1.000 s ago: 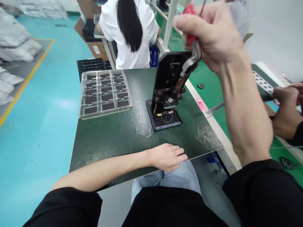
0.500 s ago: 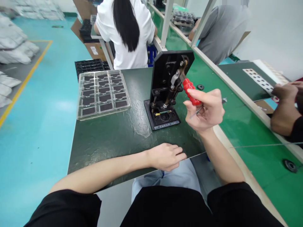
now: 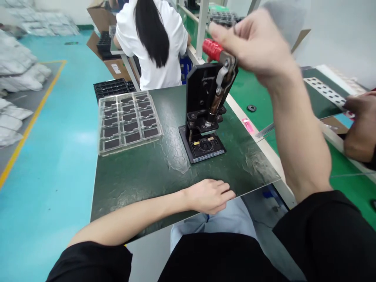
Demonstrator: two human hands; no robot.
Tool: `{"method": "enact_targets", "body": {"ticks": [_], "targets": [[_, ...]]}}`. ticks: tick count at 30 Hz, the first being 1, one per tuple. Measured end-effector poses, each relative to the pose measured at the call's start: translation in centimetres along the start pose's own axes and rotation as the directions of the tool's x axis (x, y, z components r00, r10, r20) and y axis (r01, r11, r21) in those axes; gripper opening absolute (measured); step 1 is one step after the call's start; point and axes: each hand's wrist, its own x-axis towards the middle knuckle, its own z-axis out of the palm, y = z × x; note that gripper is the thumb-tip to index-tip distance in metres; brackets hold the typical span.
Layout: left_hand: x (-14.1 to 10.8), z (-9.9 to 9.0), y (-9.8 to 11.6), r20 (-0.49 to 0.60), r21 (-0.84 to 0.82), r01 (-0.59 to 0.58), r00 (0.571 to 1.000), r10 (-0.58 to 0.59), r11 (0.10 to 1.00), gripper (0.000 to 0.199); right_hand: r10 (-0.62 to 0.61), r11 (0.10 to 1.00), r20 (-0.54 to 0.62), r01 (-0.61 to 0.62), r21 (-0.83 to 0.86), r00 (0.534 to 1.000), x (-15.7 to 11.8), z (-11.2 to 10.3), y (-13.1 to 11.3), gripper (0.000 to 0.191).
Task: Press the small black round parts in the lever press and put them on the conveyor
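Note:
My right hand (image 3: 258, 47) is raised at the top of a black hand press (image 3: 195, 94), its fingers closed about the red ribbed lever handle (image 3: 212, 49). The lever points up and to the left. A thin dark bit of something shows between the fingers, too blurred to name. The plunger stands above the press base (image 3: 209, 154), where a round dark part (image 3: 205, 145) sits in the fixture beside a small yellow piece. My left hand (image 3: 210, 196) lies at the table's front edge, fingers loosely bent, with nothing visible in it.
A clear tray (image 3: 129, 121) of dark rectangular pieces lies left on the green table (image 3: 141, 172). A pink label (image 3: 248, 125) and a small black ring (image 3: 251, 108) are to the right. One co-worker (image 3: 152, 43) sits ahead; another person's hand (image 3: 360, 107) is at far right.
My right hand has swung the red lever up from its lower right position to above the press. The plunger has risen off the base. My left hand stays at the table edge.

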Motion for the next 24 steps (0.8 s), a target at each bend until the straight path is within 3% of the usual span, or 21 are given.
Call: {"method": "enact_targets", "body": {"ticks": [2,3,4,5,6,7,9,11,13,17,20,24], "targets": [[0.0,-0.1,0.0,0.005,0.002,-0.003,1.000,0.003,1.000,0.018,0.010,1.000,-0.071,-0.011,-0.026,0.997,-1.8,0.8,1.7,0.048],[0.0,-0.2,0.0,0.009,0.002,-0.002,1.000,0.002,1.000,0.017,0.002,1.000,-0.219,-0.007,-0.023,0.976,-3.7,1.3,2.4,0.046],[0.0,-0.2,0.1,0.012,0.003,0.000,1.000,0.000,1.000,0.017,-0.002,1.000,-0.405,-0.006,-0.019,0.914,-6.0,1.7,3.0,0.045],[-0.1,-0.3,0.1,0.015,0.005,0.003,1.000,-0.003,1.000,0.016,0.023,1.000,-0.569,-0.031,-0.004,0.822,-8.6,2.3,3.5,0.045],[-0.1,-0.3,0.1,0.017,0.007,0.007,1.000,-0.007,1.000,0.016,0.055,0.997,-0.668,-0.080,-0.006,0.742,-11.3,2.9,3.9,0.046],[-0.1,-0.3,0.1,0.019,0.010,0.011,1.000,-0.011,1.000,0.015,0.085,0.992,-0.645,-0.127,-0.019,0.759,-14.0,3.7,4.3,0.045],[-0.2,-0.3,0.2,0.020,0.015,0.019,1.000,-0.020,1.000,0.015,0.168,0.977,-0.383,-0.204,-0.054,0.908,-18.4,5.3,4.5,0.049],[-0.3,-0.3,0.1,0.028,0.016,0.032,0.999,-0.032,0.999,0.014,0.246,0.947,-0.116,-0.264,-0.184,0.962,-20.9,6.8,4.0,0.047],[-0.4,-0.3,0.0,0.043,0.016,0.044,0.998,-0.045,0.999,0.013,0.305,0.889,0.043,-0.268,-0.370,0.951,-21.4,7.9,3.0,0.054],[-0.6,-0.5,-0.2,0.059,0.030,0.036,0.998,-0.038,0.999,0.014,0.429,0.755,0.197,-0.231,-0.614,0.881,-19.3,8.4,1.0,0.061],[-0.7,-0.6,-0.4,0.041,0.033,0.018,0.999,-0.019,0.999,0.015,0.454,0.737,0.237,-0.212,-0.642,0.859,-17.8,8.4,0.7,0.054],[-1.0,-0.5,-0.6,0.000,0.029,0.013,1.000,-0.013,0.999,0.015,0.434,0.799,0.210,-0.267,-0.540,0.876,-18.2,7.9,1.6,0.044]]}}
